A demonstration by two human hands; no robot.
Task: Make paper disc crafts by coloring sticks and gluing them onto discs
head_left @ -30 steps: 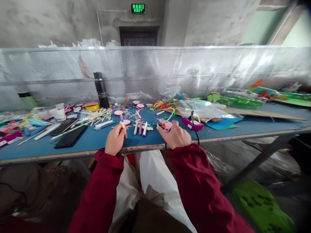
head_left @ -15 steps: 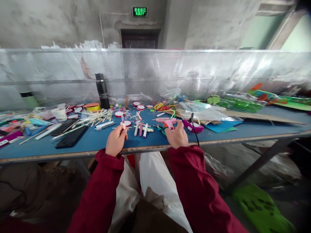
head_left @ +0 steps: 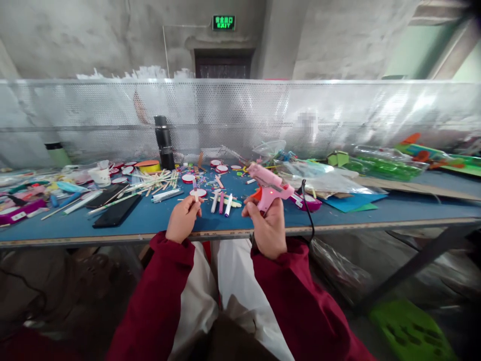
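My left hand (head_left: pixel 182 220) is closed, pinching a small flat craft stick (head_left: pixel 195 190) that points up and has a purple part. Behind that stick lies a small white disc with a red rim (head_left: pixel 199 192). My right hand (head_left: pixel 271 231) grips the handle of a pink hot glue gun (head_left: pixel 267 180), raised above the table with its nozzle toward the upper left. An orange part, probably the trigger, shows near the fingers. Between my hands, several marker pens (head_left: pixel 221 202) lie on the blue table (head_left: pixel 210 223).
A black bottle (head_left: pixel 164 145) stands at the back left, near a pile of thin sticks (head_left: pixel 161 179). Two dark phones, one a black phone (head_left: pixel 117 211), lie left. A black cable (head_left: pixel 311 213) hangs over the front edge. Plastic bags and blue sheets (head_left: pixel 351 200) lie right.
My right hand has lifted the glue gun off the table and turned it, bringing it nearer to me. My left hand still holds the stick in about the same place. The view has shifted slightly.
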